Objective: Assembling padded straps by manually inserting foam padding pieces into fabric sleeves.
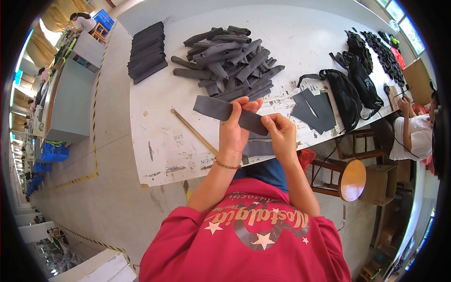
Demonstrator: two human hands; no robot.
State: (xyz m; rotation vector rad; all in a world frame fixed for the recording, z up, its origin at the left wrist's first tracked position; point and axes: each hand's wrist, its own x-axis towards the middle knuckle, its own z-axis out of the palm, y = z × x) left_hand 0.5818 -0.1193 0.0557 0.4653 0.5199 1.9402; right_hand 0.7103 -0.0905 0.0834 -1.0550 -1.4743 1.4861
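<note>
A dark grey fabric strip [211,107] is stretched slantwise above the near edge of the table. My left hand [233,129] is closed around its middle, thumb on top and fingers behind. The strip's right end is pinched between thumb and fingertips of my right hand [282,136]. Below my hands another grey strip [257,149] lies by the table edge, partly hidden. Beyond them is a loose heap of curled grey fabric pieces [230,61]. A thin wooden stick [192,130] lies left of my left hand.
Flat grey pieces are stacked [147,52] at the far left of the white table [157,122]. To the right are flat dark sheets [314,111], black bags [345,96] and a round wooden stool [352,180]. A person in white [412,136] sits at the far right.
</note>
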